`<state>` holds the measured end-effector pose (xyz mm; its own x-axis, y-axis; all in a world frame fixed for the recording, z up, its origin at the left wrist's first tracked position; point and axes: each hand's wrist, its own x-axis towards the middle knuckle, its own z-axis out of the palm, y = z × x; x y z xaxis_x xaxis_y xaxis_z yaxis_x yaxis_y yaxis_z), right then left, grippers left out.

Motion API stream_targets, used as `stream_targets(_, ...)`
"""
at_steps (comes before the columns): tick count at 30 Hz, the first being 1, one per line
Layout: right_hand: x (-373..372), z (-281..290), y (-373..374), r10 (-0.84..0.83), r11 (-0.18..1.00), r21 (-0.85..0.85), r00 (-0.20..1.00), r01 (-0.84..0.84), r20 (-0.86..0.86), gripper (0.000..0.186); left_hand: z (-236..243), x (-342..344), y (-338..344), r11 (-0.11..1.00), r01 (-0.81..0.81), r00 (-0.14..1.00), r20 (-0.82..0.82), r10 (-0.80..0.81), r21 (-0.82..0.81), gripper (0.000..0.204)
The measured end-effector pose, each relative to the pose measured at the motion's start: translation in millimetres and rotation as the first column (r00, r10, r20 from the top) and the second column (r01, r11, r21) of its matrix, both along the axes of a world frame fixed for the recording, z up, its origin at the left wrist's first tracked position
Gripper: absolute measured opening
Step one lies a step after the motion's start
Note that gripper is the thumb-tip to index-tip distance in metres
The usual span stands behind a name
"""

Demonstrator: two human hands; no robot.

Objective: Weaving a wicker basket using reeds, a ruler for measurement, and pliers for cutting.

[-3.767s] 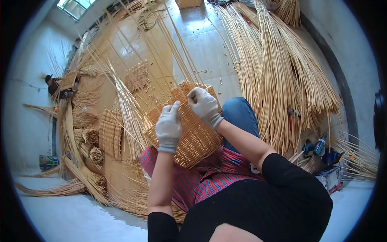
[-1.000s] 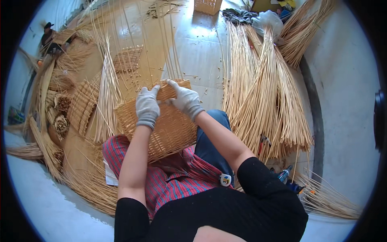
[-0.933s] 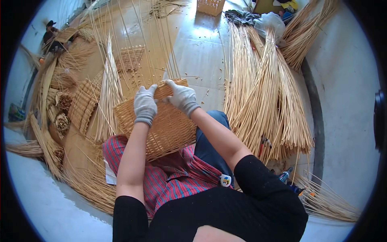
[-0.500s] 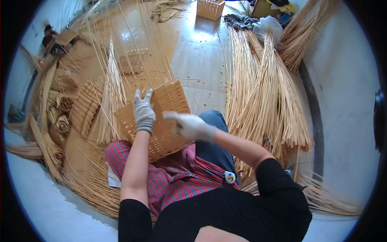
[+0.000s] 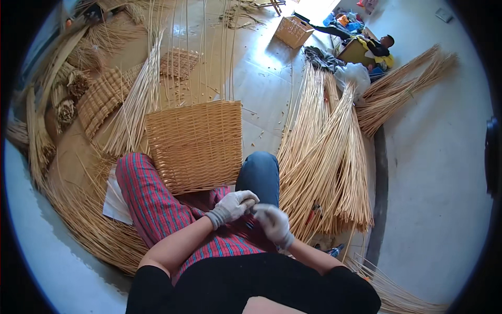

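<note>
A half-woven wicker basket [image 5: 193, 146] rests tilted against my knees, one woven side facing me and long thin stakes rising from its far edge. Neither hand touches it. Both hands wear pale work gloves and meet above my striped apron [image 5: 151, 199]. My left hand [image 5: 232, 206] is closed, its fingertips dark; whatever may be inside is hidden. Close beside its fingertips, on the right, is my right hand [image 5: 274, 225]. Its fingers look curled but are smeared by motion, so their grip does not show.
Large bundles of peeled canes [image 5: 324, 167] lie to my right. Woven panels [image 5: 102, 99], another cane bundle [image 5: 138, 99] and rolled strips [image 5: 65, 112] lie at left. Farther off are a wicker box [image 5: 294, 31], a grey cloth [image 5: 321, 58] and a person [image 5: 384, 46].
Both hands have left the basket and come together near my lap. The basket now faces me more squarely. My view has shifted, showing more of the room's far right.
</note>
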<state>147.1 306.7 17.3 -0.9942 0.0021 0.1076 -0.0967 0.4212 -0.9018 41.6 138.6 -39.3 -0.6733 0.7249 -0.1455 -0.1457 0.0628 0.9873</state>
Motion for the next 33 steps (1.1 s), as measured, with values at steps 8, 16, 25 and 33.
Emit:
stream_targets(8,-91,7,-18,0.144,0.817,-0.576,0.962,0.016,0.23,0.044,11,1,-21,0.896,-0.231,0.724,0.682,-0.102,0.38,0.043)
stream_targets(16,-104,1,-15,0.35,0.917,0.101,0.9,-0.386,0.259,0.049,22,-27,-53,0.99,-0.139,0.938,0.325,0.122,0.027,0.018)
stream_targets(25,-130,0,-48,0.683,0.72,-0.248,0.597,-0.648,0.421,0.058,79,-63,-117,0.968,-0.239,0.935,-0.252,0.25,0.076,0.017)
stream_targets(33,-141,-8,-85,0.613,0.681,0.132,0.659,-0.721,0.436,0.05,107,-83,-176,0.884,-0.314,0.933,-0.057,0.354,0.347,0.018)
